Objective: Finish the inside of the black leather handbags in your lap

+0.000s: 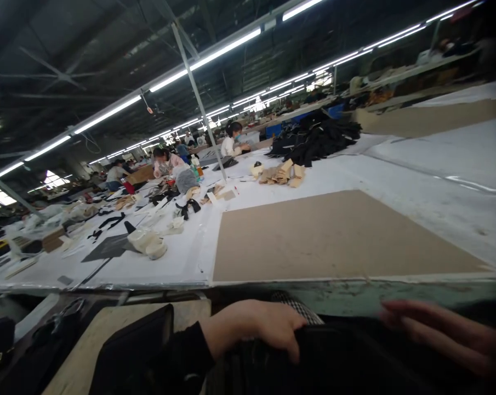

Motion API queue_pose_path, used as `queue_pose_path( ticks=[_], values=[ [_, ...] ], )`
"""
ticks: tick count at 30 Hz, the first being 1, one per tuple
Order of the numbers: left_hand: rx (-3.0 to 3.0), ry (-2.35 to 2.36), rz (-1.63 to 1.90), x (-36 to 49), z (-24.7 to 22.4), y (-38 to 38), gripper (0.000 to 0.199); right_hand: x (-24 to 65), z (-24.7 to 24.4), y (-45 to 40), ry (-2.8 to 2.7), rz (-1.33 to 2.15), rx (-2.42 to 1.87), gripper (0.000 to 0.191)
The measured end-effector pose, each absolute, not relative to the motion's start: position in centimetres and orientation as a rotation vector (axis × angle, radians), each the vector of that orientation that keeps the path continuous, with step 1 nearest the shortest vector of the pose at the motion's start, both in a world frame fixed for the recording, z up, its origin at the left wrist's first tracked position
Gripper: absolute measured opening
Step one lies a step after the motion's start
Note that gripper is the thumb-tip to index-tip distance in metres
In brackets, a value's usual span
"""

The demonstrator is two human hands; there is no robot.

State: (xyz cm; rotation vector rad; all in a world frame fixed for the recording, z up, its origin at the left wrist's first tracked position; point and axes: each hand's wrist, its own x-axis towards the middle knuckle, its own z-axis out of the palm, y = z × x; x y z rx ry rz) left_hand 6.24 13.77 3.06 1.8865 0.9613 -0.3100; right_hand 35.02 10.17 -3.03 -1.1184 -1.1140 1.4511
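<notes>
Black material, pretty hard to read in this light, is what's being handled: a dark item (346, 356) is held low, close to the body, its upper left corner apparently gripped by the left hand (264, 325) with the fingers bent over the edge. The right hand (440, 334) is blurred but looks spread, fingers stretched toward the item from the far right; whether contact is made can't be told. So the step would be judged as steadying or turning the piece, with just 1 hand doing the holding. Next, the right side probably needs to be taken hold of, and that dark outline could easily be missed. Position-wise, the item is set between and below the 2 hands, in front of the white table (182, 269), where a brown sheet (313, 241) is laid flat. Some checked cloth (310, 314) is seen just behind the left hand.
</notes>
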Motion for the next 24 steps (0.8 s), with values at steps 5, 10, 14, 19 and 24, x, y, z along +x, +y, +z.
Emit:
queue_pose_path(
  ticks=[5,10,14,19,24],
  values=[
    [1.949,0.942,-0.249,8.7,2.6,14.4,0.030,31.7,2.6,13.0,-2.259,1.294,-0.864,0.029],
    [1.830,0.923,-0.087,7.1,2.5,13.8,0.053,29.1,1.9,15.6,-2.558,1.061,-0.816,0.021],
    [1.648,1.007,0.031,5.9,2.7,12.3,0.062,29.3,1.1,15.6,-2.449,1.130,-0.690,0.021],
    [1.465,1.094,0.137,4.9,3.9,10.3,0.055,29.2,0.6,15.7,-2.547,1.156,-0.577,0.020],
    [1.154,1.139,0.261,3.6,5.2,7.0,0.056,28.1,0.2,16.2,-2.539,1.233,-0.555,0.020]
  ],
)
